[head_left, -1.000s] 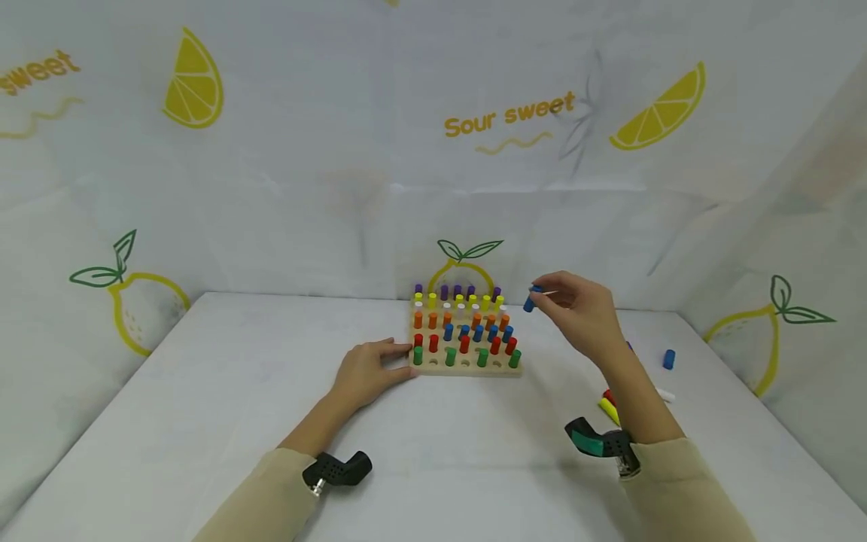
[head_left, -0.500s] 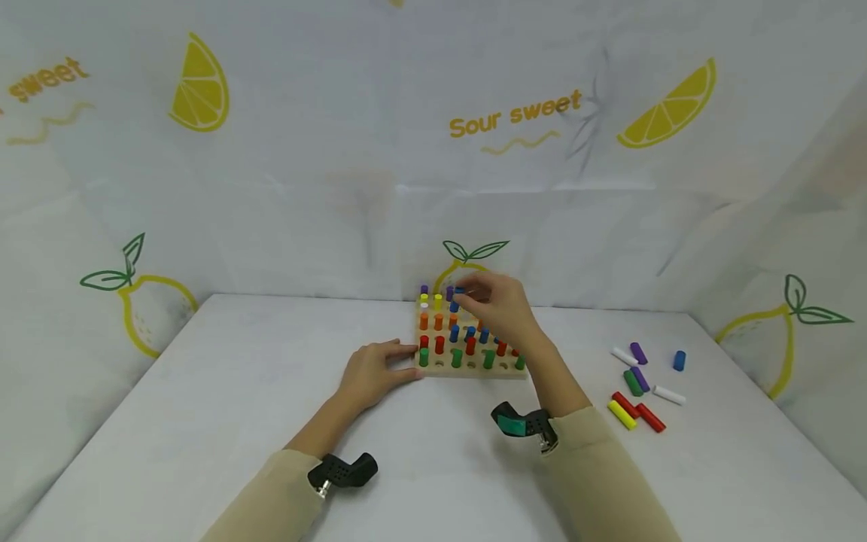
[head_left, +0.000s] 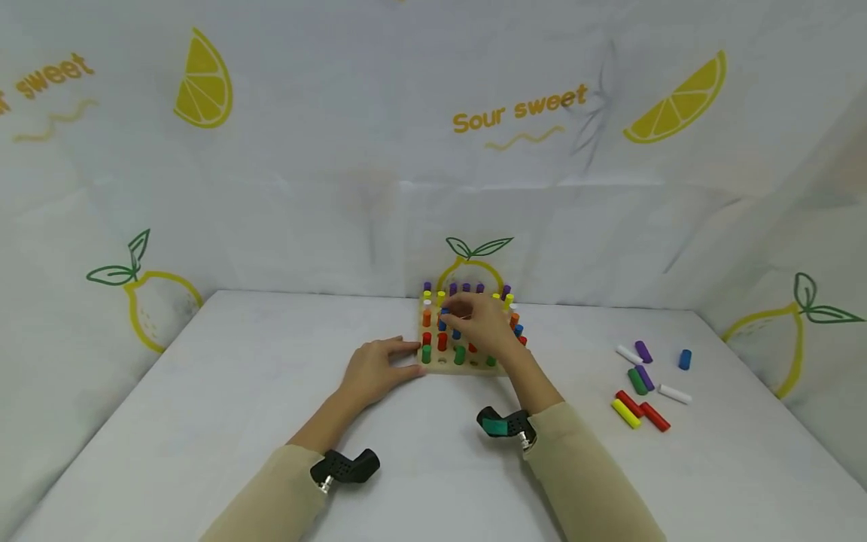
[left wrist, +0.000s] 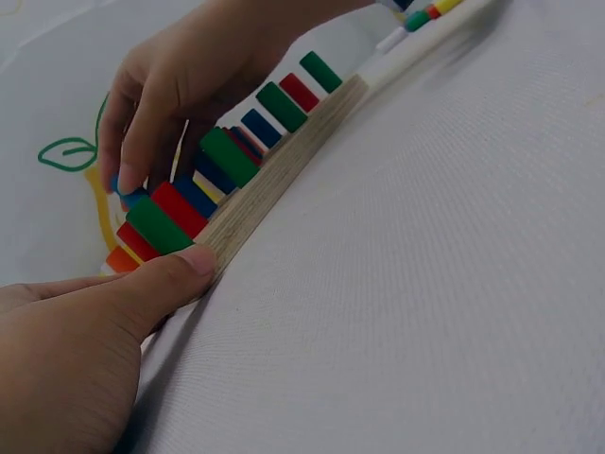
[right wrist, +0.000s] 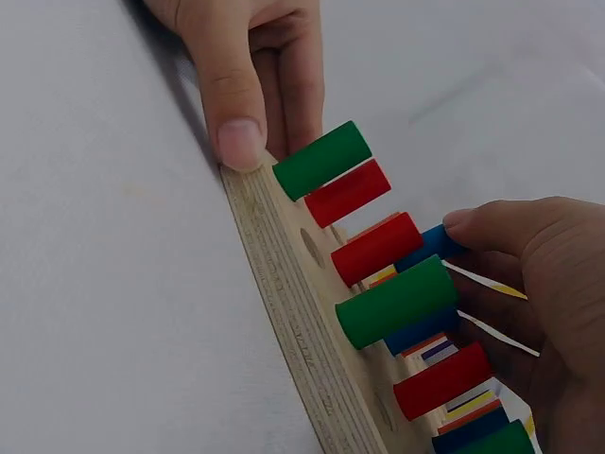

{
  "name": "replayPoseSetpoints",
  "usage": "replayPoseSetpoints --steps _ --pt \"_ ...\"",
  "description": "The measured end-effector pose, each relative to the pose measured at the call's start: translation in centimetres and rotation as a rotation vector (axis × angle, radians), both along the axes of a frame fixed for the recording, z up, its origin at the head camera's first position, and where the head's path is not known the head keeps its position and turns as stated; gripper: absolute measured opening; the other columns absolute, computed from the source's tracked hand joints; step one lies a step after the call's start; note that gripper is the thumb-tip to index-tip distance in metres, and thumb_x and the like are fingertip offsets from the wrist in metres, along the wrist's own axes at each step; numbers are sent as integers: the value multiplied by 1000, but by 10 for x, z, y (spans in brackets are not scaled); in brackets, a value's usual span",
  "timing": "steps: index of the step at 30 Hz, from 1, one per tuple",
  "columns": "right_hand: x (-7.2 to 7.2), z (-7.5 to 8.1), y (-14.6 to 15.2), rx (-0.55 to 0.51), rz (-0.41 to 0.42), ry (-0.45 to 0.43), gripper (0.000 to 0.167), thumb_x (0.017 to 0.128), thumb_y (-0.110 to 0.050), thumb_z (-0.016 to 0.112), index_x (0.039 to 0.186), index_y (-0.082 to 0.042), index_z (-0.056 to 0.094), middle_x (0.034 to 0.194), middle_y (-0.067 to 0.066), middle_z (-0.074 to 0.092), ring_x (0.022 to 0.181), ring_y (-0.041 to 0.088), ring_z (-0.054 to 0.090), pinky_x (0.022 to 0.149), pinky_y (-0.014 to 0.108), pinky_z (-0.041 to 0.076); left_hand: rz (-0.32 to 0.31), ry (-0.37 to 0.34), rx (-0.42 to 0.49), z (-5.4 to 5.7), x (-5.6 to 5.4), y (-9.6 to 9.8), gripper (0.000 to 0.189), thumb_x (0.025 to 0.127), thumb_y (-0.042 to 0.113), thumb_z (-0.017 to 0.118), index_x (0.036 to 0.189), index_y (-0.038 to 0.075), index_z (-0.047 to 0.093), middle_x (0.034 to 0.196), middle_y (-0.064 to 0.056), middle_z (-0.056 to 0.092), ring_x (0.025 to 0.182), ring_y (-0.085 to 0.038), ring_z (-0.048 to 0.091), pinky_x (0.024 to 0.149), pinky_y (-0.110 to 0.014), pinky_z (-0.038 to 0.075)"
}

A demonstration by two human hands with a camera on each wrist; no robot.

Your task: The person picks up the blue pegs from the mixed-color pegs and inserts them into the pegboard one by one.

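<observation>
A wooden pegboard [head_left: 443, 368] stands near the back of the table with rows of coloured pegs upright in it. At its front left corner my left hand [head_left: 374, 369] grips the board, thumb on the front edge and fingers along the left side. My right hand [head_left: 482, 320] is over the board and pinches a blue peg [right wrist: 433, 243] between thumb and fingers. That peg is in the blue row, just behind a red peg [right wrist: 376, 248]; whether its lower end sits in a hole is hidden. Part of the middle rows is covered by my right hand.
Loose pegs lie to the right of the board: a blue peg [head_left: 685, 360], a green peg [head_left: 637, 382], a yellow peg [head_left: 626, 414], and several red, purple and white ones. A white sheet with lemon prints hangs behind the table [head_left: 284, 339].
My right hand has brought the blue peg from right of the board leftward over it, then lower into the blue row. The left hand keeps its grip on the corner.
</observation>
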State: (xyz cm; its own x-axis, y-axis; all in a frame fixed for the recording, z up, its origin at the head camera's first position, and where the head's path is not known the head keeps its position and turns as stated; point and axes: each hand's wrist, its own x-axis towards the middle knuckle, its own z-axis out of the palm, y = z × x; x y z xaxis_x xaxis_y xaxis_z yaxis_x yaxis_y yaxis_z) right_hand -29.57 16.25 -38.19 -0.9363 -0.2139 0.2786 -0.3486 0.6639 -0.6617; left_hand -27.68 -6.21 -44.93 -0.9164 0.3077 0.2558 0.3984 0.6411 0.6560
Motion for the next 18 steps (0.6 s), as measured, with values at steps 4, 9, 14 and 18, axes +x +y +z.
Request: replayPoseSetpoints --steps 4,9,14,18 --pt "-2 -8 -4 7 3 -10 22 94 -18 73 113 -8 73 105 7 77 96 21 72 87 36 61 6 1 -6 0 0 -1 47 82 44 82 123 23 75 133 -10 70 130 -30 63 111 -53 47" --pt "-2 -13 -8 39 17 -21 21 94 -16 72 114 -7 73 105 7 76 96 22 70 88 39 61 11 4 -5 0 0 -2 47 82 45 82 123 24 75 132 -9 70 129 -29 63 110 -53 48" --pt "-3 -18 -8 173 -15 2 22 95 -21 72 114 -12 74 109 5 77 103 22 70 96 42 58 14 3 -9 0 0 -1 46 82 45 82 123 25 75 133 -9 69 129 -30 63 109 -54 48" --pt "-5 -20 -8 202 -30 1 22 95 -23 72 115 -13 74 110 5 77 104 22 71 99 43 57 13 5 -12 0 0 0 46 82 45 82 123 24 75 133 -9 69 129 -29 63 109 -54 48"
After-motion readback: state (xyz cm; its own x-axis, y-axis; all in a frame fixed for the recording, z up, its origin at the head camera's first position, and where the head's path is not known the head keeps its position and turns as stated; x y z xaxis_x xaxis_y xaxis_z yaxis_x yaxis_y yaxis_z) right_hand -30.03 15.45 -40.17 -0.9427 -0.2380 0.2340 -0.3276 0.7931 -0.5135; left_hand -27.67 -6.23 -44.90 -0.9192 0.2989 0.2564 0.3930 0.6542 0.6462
